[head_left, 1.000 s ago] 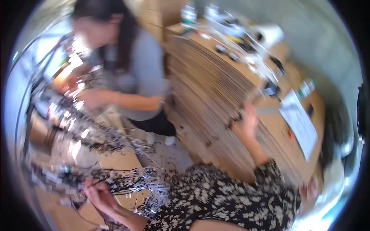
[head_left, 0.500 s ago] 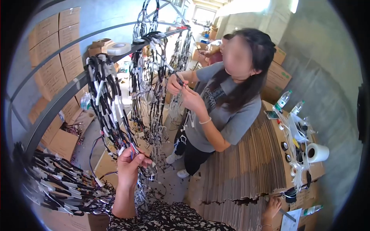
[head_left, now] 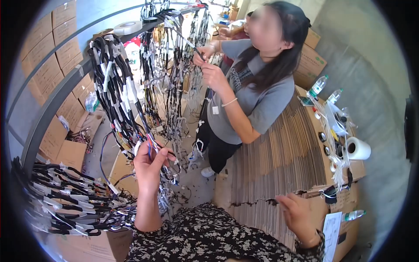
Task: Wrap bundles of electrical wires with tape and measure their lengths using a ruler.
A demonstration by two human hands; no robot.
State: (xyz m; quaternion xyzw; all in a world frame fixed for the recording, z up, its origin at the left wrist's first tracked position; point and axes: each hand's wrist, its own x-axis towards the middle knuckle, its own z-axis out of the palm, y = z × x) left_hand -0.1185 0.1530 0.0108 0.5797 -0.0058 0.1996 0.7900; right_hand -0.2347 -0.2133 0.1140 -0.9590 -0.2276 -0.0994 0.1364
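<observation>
My left hand (head_left: 149, 170) is closed around wires of a wire harness (head_left: 120, 94). Red, blue and white wires come out between thumb and fingers. The harness hangs among other black-sleeved, white-taped bundles from a dark metal rail (head_left: 48, 105). My right hand (head_left: 299, 216) is raised in front of the cardboard stack (head_left: 279, 163), its fingers bent but apart, with nothing visible in them. Lower left, more harnesses (head_left: 65, 201) hang in a thick row.
A co-worker in a grey shirt (head_left: 266, 94) stands ahead, both hands on a dark cable (head_left: 198, 54). Tape rolls, bottles and a white film roll (head_left: 358, 148) lie at the right. A tape roll (head_left: 127, 28) sits on the rail. Boxes (head_left: 65, 41) are stacked at the left.
My right hand has come up and left from beside the paper at the lower right. My left hand keeps its hold on the wire harness. The whole view has shifted slightly.
</observation>
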